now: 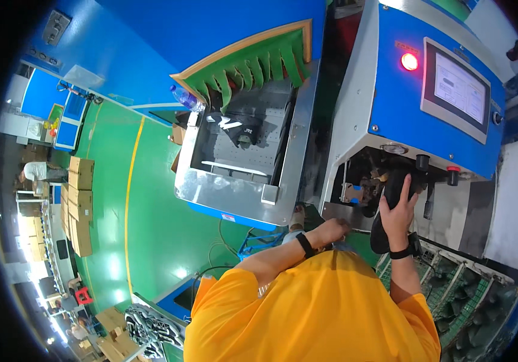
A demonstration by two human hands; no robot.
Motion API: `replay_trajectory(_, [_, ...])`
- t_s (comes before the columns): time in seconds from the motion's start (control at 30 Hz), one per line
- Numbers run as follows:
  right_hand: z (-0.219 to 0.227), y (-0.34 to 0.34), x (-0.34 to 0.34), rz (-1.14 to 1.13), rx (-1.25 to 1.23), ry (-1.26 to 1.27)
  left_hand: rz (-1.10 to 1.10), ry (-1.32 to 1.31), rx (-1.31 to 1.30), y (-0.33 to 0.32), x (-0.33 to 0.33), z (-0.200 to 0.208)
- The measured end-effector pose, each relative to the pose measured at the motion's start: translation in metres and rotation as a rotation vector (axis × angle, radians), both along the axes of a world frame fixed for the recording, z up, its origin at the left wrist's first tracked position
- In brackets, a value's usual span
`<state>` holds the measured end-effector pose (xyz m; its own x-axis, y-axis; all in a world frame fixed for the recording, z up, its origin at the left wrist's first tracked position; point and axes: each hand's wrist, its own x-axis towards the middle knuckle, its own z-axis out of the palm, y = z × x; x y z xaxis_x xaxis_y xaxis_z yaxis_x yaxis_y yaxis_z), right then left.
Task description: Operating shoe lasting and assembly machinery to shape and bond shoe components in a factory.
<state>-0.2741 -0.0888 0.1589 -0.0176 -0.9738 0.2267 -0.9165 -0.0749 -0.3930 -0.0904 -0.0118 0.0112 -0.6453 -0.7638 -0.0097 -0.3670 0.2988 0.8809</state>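
My right hand (399,208) grips a black shoe (382,236) and holds it upright at the dark opening (372,175) in the front of a blue and white machine (400,114). A black watch sits on that wrist. My left hand (333,230), with a black band on its wrist, is curled at the lower left edge of the same opening. Whether it holds anything is hidden. My yellow shirt (313,308) fills the lower middle of the view.
The machine has a lit red lamp (409,61) and a touch screen (459,87). To the left a steel conveyor tunnel (235,193) with a green strip curtain (253,66) carries another black shoe (239,130); a water bottle (184,97) stands on its corner. Cardboard boxes (81,205) are stacked far left, and a wire rack (470,295) stands at the right.
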Motion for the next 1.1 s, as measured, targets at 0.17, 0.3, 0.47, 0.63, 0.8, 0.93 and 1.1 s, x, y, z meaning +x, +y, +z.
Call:
replay_trajectory(0.17, [-0.002,0.017,0.005,0.038,-0.152,0.043,0.024,0.186,0.626,-0.019,0.016,0.030])
replay_trajectory(0.3, [-0.004,0.075,0.000,0.137,-0.190,0.105,0.220,0.485,1.301,-0.032,0.018,0.083])
replay_trajectory(0.47, [0.043,0.148,0.004,0.246,0.120,0.047,-0.177,0.625,1.694,-0.027,0.017,0.094])
replay_trajectory(0.63, [0.092,0.164,0.020,0.134,0.427,-0.548,-0.203,0.467,1.661,-0.005,0.040,0.083])
replay_trajectory(0.8, [0.015,0.131,0.001,-0.323,0.594,-1.181,-0.217,0.378,1.727,0.012,0.032,0.095])
replay_trajectory(0.93, [-0.011,0.095,0.048,-0.233,0.367,-1.570,0.009,0.172,1.596,0.016,0.035,0.101])
replay_trajectory(1.1, [0.002,0.142,-0.014,-0.124,0.225,-1.188,0.118,0.258,1.253,0.007,0.049,0.088])
